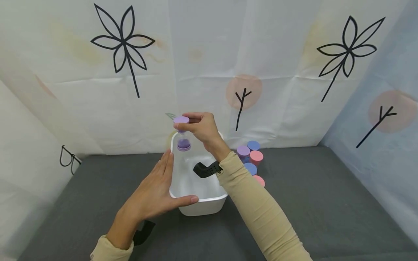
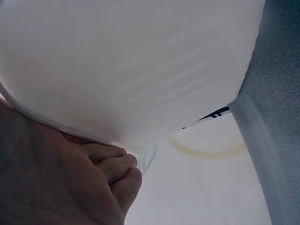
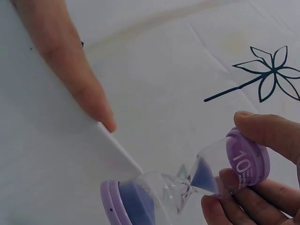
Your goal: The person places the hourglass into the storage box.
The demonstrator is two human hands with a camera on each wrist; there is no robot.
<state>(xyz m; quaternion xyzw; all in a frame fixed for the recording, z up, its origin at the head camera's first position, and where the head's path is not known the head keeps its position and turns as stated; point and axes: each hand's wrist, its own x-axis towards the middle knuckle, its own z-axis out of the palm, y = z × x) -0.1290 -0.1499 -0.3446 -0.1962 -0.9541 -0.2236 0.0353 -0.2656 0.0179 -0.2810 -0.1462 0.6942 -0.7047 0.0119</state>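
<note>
My right hand pinches a purple-capped hourglass by its upper cap, above the far left part of a white plastic tub. In the right wrist view the hourglass shows clear bulbs, purple sand in both, and a "10" on the held cap. My left hand rests along the tub's near left corner, fingers straight along the left rim and thumb over the front rim. The left wrist view shows the left hand's fingers against the outside of the tub.
Right of the tub stand several more capped pieces, among them a purple one, a blue one and a pink one, partly hidden by the right arm. A dark grey table lies beneath, with patterned cloth behind.
</note>
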